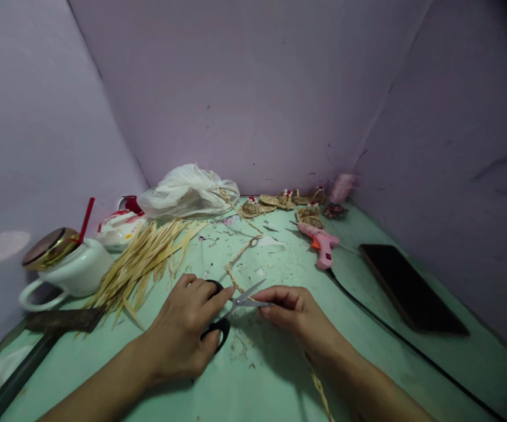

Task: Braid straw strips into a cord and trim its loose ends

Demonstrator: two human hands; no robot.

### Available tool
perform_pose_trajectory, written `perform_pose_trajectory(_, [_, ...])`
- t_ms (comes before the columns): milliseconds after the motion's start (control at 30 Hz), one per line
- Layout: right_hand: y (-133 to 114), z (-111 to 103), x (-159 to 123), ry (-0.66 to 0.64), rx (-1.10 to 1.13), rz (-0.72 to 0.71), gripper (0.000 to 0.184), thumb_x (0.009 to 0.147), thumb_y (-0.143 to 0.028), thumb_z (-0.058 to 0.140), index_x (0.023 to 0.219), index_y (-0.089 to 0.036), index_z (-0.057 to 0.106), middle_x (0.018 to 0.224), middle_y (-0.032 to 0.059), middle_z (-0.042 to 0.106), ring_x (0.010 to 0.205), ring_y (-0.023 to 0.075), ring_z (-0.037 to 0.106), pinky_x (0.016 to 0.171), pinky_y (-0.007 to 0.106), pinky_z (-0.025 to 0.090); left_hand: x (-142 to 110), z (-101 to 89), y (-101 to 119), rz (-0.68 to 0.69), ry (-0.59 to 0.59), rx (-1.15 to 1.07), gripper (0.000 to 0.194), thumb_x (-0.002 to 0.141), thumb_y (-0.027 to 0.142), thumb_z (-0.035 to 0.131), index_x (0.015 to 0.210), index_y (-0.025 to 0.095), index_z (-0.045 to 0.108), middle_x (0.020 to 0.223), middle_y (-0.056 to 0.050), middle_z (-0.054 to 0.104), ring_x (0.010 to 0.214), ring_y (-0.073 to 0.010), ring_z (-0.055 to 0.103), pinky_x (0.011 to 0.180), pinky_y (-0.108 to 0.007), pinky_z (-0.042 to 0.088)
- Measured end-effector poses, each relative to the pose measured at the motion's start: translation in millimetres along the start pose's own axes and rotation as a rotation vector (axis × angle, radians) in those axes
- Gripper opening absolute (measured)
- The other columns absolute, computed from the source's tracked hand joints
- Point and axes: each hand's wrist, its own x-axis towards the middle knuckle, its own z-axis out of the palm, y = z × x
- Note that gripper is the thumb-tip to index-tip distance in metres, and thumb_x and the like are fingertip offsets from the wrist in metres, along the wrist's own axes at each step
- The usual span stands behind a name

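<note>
My left hand [191, 322] grips a pair of scissors [241, 301] by its black loops, with the blades apart and pointing right. A braided straw cord [235, 258] comes from the white bag at the back and reaches the blades. My right hand [295, 310] pinches the cord close to the blade tips. More of the braid [319, 390] hangs out below my right wrist toward the near edge. The stretch inside my right palm is hidden.
Dry straw strips [147, 264], a white mug [80, 269] and a hammer-like tool [64, 321] lie left. At the back are a plastic bag [187, 190] and small woven pieces [275, 202]. A pink glue gun [321, 243] with its cord and a dark phone [407, 287] lie right.
</note>
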Motion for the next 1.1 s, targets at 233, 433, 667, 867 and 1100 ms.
perform_pose_trajectory(233, [1,1,-1,-0.045,0.023,-0.024,0.018,0.054,-0.020,0.068,0.071,-0.014,0.071,0.053,-0.0010,0.059,0.049,0.0071,0.042,0.052,0.022,0.030,-4,7.3,-4,0.002,-0.027,-0.060,0.058,0.064,0.011,0.047,0.122,0.015,0.041,0.088,-0.008,0.055,0.080,-0.0211,0.049,0.078,-0.042,0.034])
perform_pose_trajectory(433, [4,1,0,-0.052,0.072,0.019,0.017,0.053,-0.021,0.070,0.069,-0.014,0.071,0.054,-0.0004,0.059,0.046,0.0062,0.040,0.048,0.020,0.026,-4,7.3,-6,0.004,-0.057,-0.049,0.060,0.063,0.008,0.045,0.122,0.017,0.039,0.088,-0.008,0.057,0.082,-0.0213,0.051,0.080,-0.043,0.033])
perform_pose_trajectory(667, [7,0,1,-0.021,0.122,0.039,0.017,0.053,-0.021,0.070,0.068,-0.013,0.069,0.057,0.0008,0.060,0.048,0.0070,0.041,0.048,0.021,0.026,-3,11.3,-9,0.062,-0.012,-0.035,0.053,0.067,0.004,0.041,0.119,0.015,0.041,0.078,-0.006,0.059,0.071,-0.0180,0.052,0.071,-0.038,0.035])
perform_pose_trajectory(867, [11,0,5,0.029,0.159,0.080,0.015,0.054,-0.018,0.066,0.068,-0.013,0.065,0.050,-0.0033,0.051,0.041,0.0039,0.030,0.042,0.020,0.014,0,5.0,-9,0.039,0.182,-0.188,0.049,0.067,0.010,0.046,0.116,0.017,0.044,0.085,-0.005,0.063,0.072,-0.0163,0.055,0.070,-0.034,0.038])
perform_pose_trajectory(1100, [10,1,4,0.038,-0.018,0.075,0.038,0.061,-0.041,0.067,0.087,-0.013,0.068,0.044,-0.0085,0.030,0.040,0.0046,0.017,0.041,0.023,0.006,-1,8.9,-11,-0.105,0.170,-0.108,0.047,0.067,0.016,0.048,0.114,0.018,0.049,0.087,-0.006,0.064,0.079,-0.0195,0.056,0.076,-0.038,0.037])
